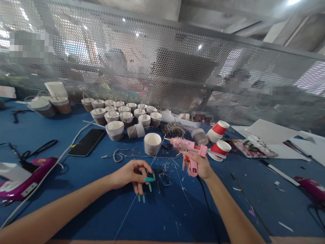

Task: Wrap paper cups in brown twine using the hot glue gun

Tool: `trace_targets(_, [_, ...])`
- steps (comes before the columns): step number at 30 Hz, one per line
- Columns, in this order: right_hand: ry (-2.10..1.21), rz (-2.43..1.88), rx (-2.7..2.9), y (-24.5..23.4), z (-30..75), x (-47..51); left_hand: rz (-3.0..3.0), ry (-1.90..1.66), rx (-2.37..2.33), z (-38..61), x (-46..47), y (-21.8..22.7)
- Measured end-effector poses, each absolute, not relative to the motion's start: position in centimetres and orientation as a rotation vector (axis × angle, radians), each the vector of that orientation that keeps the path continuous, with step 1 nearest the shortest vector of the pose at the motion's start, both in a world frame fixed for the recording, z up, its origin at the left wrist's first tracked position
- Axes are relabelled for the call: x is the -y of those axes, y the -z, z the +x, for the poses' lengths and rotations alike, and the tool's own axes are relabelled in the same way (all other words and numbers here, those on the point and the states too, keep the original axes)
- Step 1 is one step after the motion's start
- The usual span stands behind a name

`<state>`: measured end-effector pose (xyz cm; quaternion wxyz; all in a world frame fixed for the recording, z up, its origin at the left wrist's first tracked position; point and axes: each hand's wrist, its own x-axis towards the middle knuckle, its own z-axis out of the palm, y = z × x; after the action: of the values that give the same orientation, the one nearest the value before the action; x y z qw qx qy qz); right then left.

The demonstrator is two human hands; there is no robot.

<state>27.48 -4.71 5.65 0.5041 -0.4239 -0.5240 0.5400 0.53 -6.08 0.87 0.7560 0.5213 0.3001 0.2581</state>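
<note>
left hand [134,173] seems to pinch strand [156,158], right hand [202,168] grips glue gun [187,146] over worktop [95,223], nozzle [167,139] near cup [152,145]; step likely drawing strand clear, next move probably calling for steady nozzle.

A perforated metal screen [144,43] spans the view behind the blue table [148,221], under a grey ceiling [145,5] where a white light [294,1] glares at upper right.

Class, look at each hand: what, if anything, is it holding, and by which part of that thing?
The right hand holds the pink glue gun by its handle. The left hand holds a thin pale strand partway along, between its fingers.
</note>
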Motion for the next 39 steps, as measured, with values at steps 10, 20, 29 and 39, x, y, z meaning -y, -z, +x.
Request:
trace_targets(10, [-1.289, -0.954, 1.259, -5.04, 27.45, 4.52, 1.141, -0.550, -0.661, 0.64, 6.32, -1.19])
trace_targets(20, [-1.288, -0.978, 1.345, -5.37, 27.10, 4.91, 1.118, -0.583, -0.635, 0.58, 6.25, -1.06])
trace_targets(29, [-1.323, -0.984, 1.427, -5.37, 27.02, 5.41, 1.107, -0.586, -0.666, 0.53, 6.31, -1.04])
trace_targets(39, [-1.154, -0.989, 1.403, -5.08, 27.09, 4.98, 1.133, -0.571, -0.742, 0.87, 6.49, -1.48])
